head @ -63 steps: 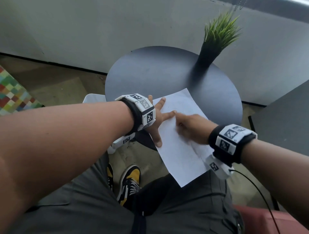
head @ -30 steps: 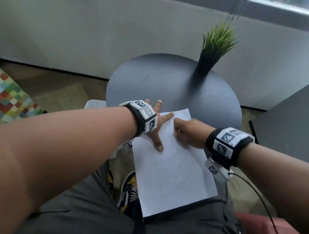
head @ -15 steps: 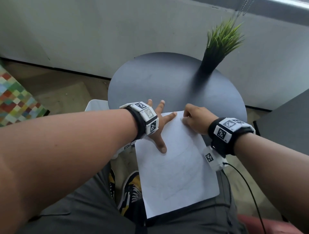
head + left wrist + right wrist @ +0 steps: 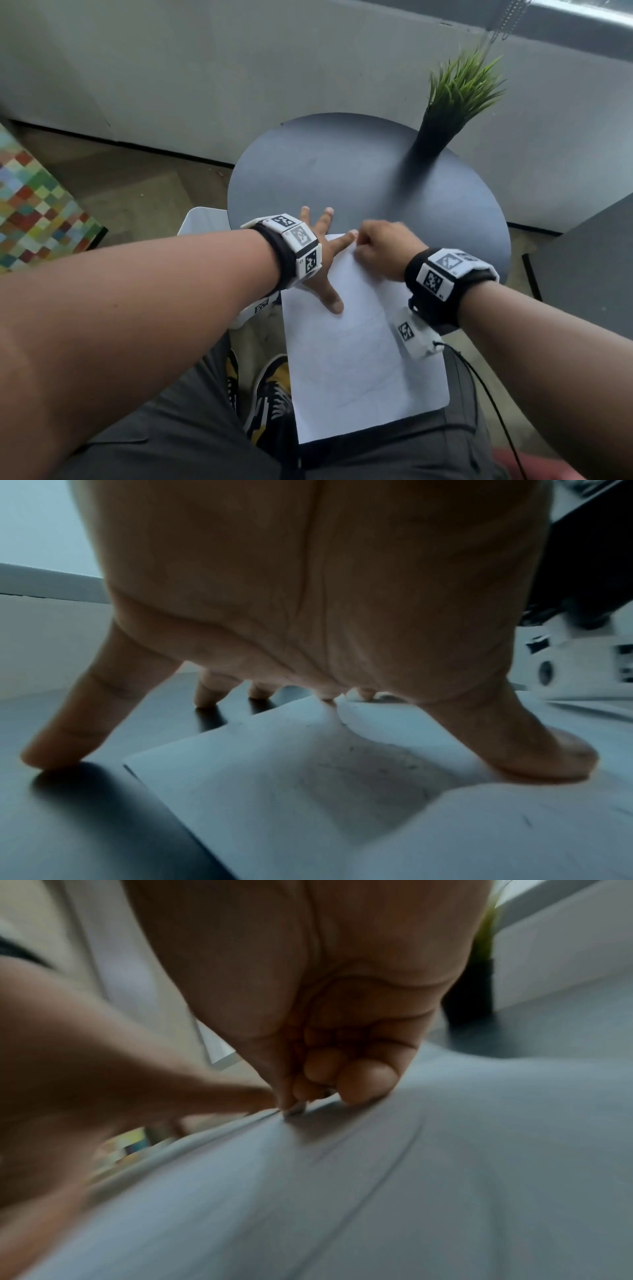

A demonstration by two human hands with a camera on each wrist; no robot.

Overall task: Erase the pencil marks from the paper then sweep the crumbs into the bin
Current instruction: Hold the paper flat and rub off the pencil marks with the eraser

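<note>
A white paper (image 4: pixel 359 359) lies on the round black table (image 4: pixel 342 171), its near half hanging over the edge above my lap. Faint pencil lines (image 4: pixel 363 325) cross it, and dark crumbs (image 4: pixel 411 767) dot the paper (image 4: pixel 308 777) under my palm. My left hand (image 4: pixel 329 263) is spread flat on the far left corner: thumb and index finger press the sheet, the other fingers rest on the table. My right hand (image 4: pixel 380 246) is curled at the far edge beside the left index fingertip, pinching a small eraser (image 4: pixel 295 1110) against the paper (image 4: pixel 377 1191).
A white bin (image 4: pixel 202 219) stands on the floor left of the table, partly behind my left arm. A potted green plant (image 4: pixel 445 113) stands at the table's far right. Dark furniture (image 4: pixel 589 260) is on the right, a checkered cushion (image 4: pixel 34 212) on the left.
The paper has been turned and pulled toward my lap. My right hand has moved up to the sheet's far edge, then left toward my left index finger. My left hand stays pressed down.
</note>
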